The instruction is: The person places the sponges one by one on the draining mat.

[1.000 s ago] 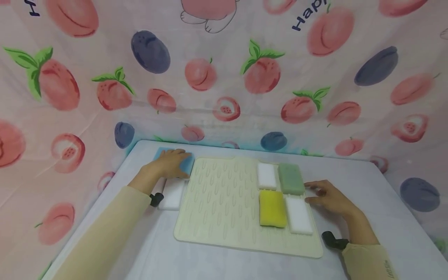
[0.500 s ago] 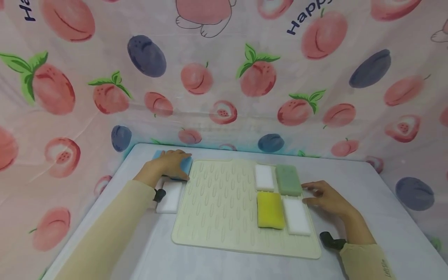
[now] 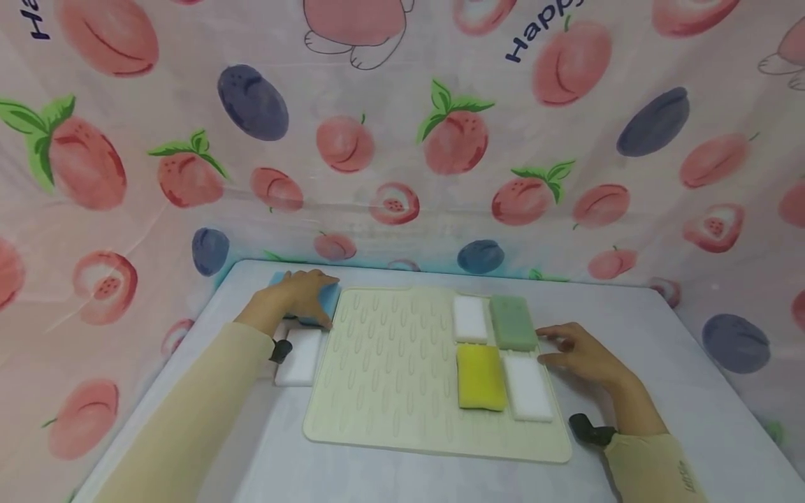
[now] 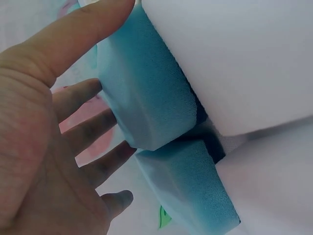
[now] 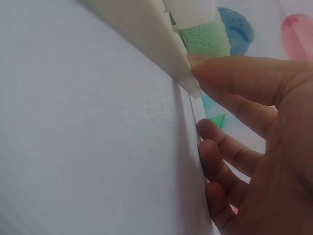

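My left hand [image 3: 300, 293] lies over a blue sponge [image 3: 328, 300] left of the cream ridged mat [image 3: 371, 391]. In the left wrist view, two blue sponges with dark undersides show, the upper blue sponge [image 4: 151, 83] against my thumb and spread fingertips, the lower blue sponge [image 4: 190, 191] below it. Near them sits a white sponge [image 3: 300, 358]. My right hand [image 3: 585, 356] rests at the mat's right edge, thumb against the rim, other fingers loosely bent. Beside it on the mat are a green sponge [image 3: 513, 323] and a white sponge [image 3: 528, 388].
Also on the mat are a yellow sponge [image 3: 481, 377] and another white sponge [image 3: 469, 319]. A white-covered table [image 3: 352, 482] bears everything. A fruit-printed curtain [image 3: 402, 154] stands behind and at the sides.
The head view has shifted slightly, so the scene sits a little more to the left. My left thumb has moved slightly nearer along the blue sponge. My right hand keeps its place at the mat.
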A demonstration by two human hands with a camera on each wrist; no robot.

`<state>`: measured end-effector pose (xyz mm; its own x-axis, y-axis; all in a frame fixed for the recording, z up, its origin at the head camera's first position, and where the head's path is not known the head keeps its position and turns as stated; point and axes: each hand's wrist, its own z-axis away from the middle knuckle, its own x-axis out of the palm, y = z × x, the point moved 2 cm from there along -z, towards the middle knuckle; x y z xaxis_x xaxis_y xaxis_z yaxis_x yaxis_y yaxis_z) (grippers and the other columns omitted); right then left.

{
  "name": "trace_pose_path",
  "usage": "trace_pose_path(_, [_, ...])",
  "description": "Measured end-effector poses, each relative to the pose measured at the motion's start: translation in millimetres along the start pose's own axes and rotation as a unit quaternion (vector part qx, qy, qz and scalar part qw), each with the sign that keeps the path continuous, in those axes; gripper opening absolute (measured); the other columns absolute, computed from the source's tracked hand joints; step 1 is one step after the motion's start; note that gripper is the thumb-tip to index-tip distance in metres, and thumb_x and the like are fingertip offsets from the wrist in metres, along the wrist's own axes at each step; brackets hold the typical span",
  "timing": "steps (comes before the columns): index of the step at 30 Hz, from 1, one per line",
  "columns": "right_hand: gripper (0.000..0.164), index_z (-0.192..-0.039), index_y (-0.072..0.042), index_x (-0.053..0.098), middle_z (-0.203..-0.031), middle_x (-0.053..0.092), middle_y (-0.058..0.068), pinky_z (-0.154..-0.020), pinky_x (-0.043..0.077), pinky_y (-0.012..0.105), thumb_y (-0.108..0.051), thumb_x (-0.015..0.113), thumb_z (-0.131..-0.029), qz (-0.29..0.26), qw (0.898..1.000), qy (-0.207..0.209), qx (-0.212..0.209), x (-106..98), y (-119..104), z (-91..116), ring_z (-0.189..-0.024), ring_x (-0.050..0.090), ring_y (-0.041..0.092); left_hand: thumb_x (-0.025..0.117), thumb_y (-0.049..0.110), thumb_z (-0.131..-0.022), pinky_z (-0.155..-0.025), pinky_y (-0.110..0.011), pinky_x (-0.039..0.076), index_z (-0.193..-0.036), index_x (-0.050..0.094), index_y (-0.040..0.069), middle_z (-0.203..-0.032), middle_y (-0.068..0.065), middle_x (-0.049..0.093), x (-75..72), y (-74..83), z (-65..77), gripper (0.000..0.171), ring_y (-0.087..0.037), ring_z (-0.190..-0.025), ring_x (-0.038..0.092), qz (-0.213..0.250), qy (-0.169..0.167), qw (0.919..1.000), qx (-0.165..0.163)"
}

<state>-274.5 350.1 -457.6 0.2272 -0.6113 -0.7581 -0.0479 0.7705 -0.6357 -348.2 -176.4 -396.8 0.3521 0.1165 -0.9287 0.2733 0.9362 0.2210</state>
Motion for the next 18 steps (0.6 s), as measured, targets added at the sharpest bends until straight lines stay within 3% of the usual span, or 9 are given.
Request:
trace_pose_path(9, [0.059, -0.138, -0.004, 0.064, -0.139, 0.051, 0.025, -0.096, 0.049, 0.059, -0.025, 0.083, -0.085, 0.002, 1.000, -0.004, 0.006, 3.8, 1.9, -1.9, -0.118, 0.053, 0.041, 0.090, 0.043, -0.078, -0.122, -0.076, 0.011, -0.159, 0.043, 0.014, -0.162, -0.023, 0.039, 1.6, -2.9, -1.5, 0.097, -0.054, -0.149, 0.032, -0.008, 0.008, 0.9999, 0.002])
trace_pose_path(18, [0.059, -0.138, -0.005, 0.064, -0.139, 0.051, 0.024, -0.092, 0.049, 0.052, -0.027, 0.082, -0.086, 0.006, 1.000, -0.004, 0.007, 2.4, 3.9, -3.1, -0.116, 0.053, 0.038, 0.090, 0.043, -0.079, -0.122, -0.076, 0.010, -0.160, 0.042, 0.016, -0.165, -0.022, 0.035, -4.5, -1.5, -0.2, 0.098, -0.054, -0.151, 0.028, -0.003, 0.017, 0.9998, 0.003])
